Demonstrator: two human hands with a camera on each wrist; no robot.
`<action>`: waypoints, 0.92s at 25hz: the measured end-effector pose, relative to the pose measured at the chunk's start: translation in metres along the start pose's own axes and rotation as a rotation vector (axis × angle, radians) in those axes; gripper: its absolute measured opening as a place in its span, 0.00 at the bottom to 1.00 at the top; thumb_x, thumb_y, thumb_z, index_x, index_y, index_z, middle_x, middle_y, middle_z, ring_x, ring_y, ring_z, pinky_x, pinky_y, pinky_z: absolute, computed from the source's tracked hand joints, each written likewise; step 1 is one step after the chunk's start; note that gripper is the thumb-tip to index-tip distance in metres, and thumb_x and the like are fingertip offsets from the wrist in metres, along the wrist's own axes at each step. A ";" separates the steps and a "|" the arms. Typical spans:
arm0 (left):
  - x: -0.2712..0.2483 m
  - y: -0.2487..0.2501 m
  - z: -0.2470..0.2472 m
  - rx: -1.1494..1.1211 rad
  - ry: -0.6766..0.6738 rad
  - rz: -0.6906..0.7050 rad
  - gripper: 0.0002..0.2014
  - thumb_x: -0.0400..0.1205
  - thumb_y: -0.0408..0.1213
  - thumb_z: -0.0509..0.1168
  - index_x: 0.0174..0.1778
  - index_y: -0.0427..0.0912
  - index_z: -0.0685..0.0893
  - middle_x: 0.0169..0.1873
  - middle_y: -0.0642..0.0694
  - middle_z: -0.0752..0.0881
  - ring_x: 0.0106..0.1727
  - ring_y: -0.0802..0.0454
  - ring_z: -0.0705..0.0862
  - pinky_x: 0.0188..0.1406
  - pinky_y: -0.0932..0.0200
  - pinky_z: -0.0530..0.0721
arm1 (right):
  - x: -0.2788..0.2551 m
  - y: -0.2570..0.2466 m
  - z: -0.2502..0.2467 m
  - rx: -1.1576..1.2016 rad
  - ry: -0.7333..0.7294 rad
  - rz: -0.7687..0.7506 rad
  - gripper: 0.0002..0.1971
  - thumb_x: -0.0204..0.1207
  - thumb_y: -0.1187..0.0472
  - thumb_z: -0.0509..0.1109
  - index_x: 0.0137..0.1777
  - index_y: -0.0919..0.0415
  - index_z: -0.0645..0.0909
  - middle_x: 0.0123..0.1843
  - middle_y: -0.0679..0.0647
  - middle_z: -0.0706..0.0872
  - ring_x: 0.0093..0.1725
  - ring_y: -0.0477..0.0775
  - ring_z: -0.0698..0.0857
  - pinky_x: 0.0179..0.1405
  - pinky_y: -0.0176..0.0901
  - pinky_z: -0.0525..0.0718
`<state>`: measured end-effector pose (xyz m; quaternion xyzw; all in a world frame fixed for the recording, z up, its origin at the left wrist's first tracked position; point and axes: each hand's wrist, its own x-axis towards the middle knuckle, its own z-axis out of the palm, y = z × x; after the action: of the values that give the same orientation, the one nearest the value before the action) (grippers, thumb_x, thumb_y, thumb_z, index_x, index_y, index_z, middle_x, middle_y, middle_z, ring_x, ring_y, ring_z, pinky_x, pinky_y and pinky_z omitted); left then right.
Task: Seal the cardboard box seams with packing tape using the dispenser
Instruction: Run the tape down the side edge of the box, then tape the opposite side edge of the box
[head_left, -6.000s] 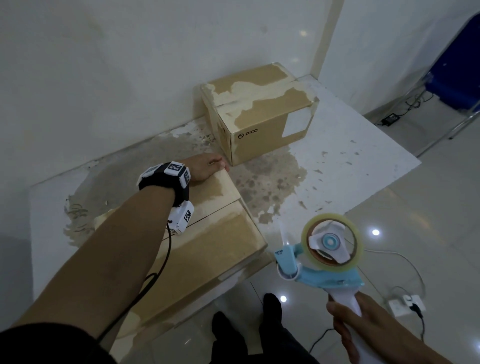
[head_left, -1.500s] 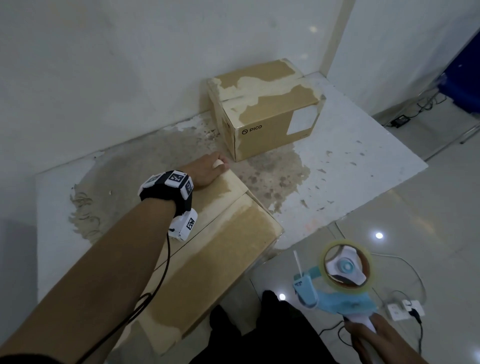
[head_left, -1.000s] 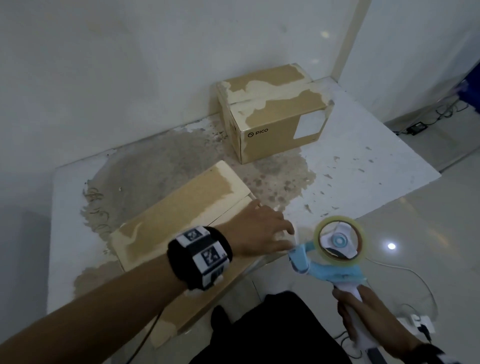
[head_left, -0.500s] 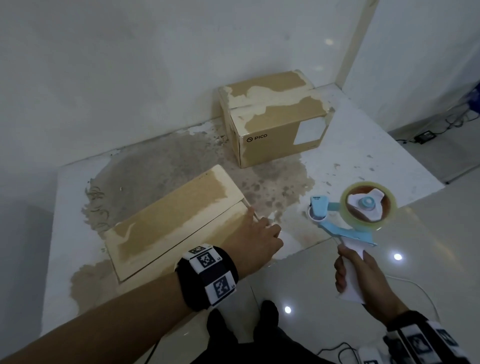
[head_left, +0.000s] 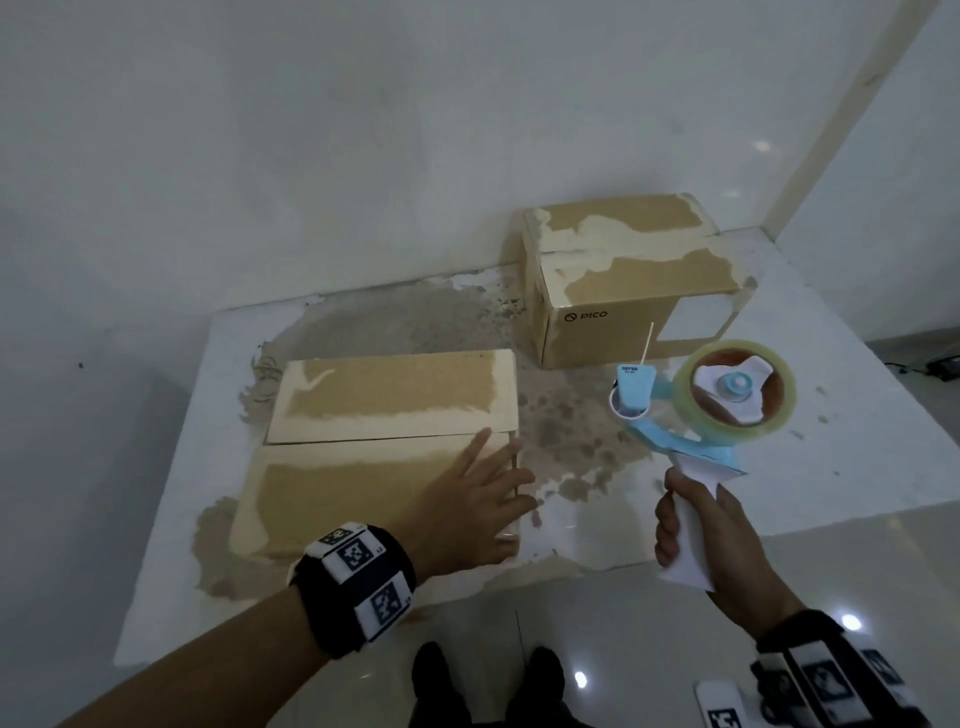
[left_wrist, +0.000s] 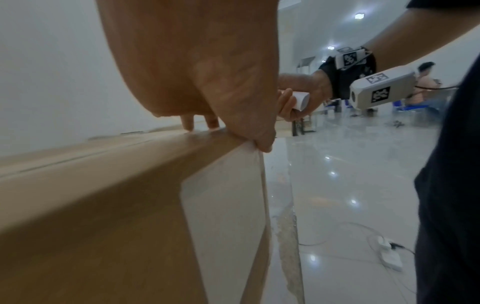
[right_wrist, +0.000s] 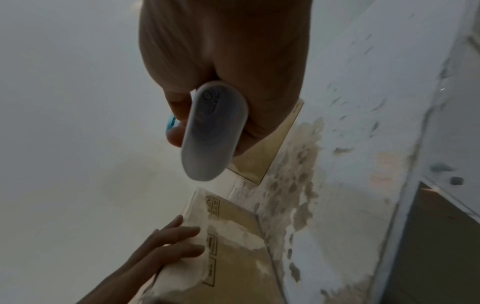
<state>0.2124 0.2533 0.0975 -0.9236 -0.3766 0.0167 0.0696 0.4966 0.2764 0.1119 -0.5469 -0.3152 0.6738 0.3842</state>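
Observation:
A flat cardboard box lies on the white table, its centre seam running left to right. My left hand presses flat on the box's near right corner, fingers spread and straight. In the left wrist view the thumb of that left hand lies over the corner of the box. My right hand grips the white handle of the blue tape dispenser, held upright in the air to the right of the box, with a clear tape roll on it. The right wrist view shows the handle's butt.
A second, taller cardboard box marked PICO stands at the back right against the wall. The table top is stained and peeled. My shoes stand at its front edge. A power strip with a cable lies on the floor. A person sits far off.
My left hand moved from the box's far corner to its near right corner and stays there. The dispenser has risen from below the table edge to above the table, right of the box.

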 end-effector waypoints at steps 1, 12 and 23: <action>-0.002 -0.002 0.002 -0.001 -0.006 -0.035 0.21 0.81 0.56 0.54 0.62 0.50 0.80 0.68 0.45 0.80 0.79 0.36 0.67 0.74 0.29 0.65 | 0.003 -0.003 0.007 -0.017 -0.020 -0.008 0.14 0.82 0.58 0.65 0.36 0.61 0.70 0.26 0.60 0.72 0.20 0.57 0.71 0.23 0.44 0.72; 0.019 0.000 0.020 -0.136 0.035 -0.271 0.20 0.85 0.59 0.49 0.57 0.50 0.77 0.73 0.43 0.75 0.84 0.37 0.53 0.77 0.28 0.56 | 0.019 -0.020 0.062 -0.150 -0.036 -0.107 0.17 0.84 0.57 0.64 0.32 0.61 0.74 0.25 0.59 0.75 0.21 0.58 0.74 0.24 0.44 0.76; 0.030 0.002 0.017 -0.032 -0.066 -0.207 0.20 0.76 0.51 0.68 0.62 0.53 0.76 0.67 0.44 0.80 0.81 0.33 0.60 0.77 0.24 0.45 | 0.004 -0.026 0.084 -0.403 0.015 -0.261 0.18 0.83 0.58 0.64 0.34 0.68 0.76 0.27 0.66 0.77 0.20 0.59 0.78 0.24 0.47 0.81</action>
<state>0.2334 0.2750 0.0811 -0.8797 -0.4723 0.0337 0.0436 0.4188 0.2927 0.1486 -0.5722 -0.5083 0.5378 0.3536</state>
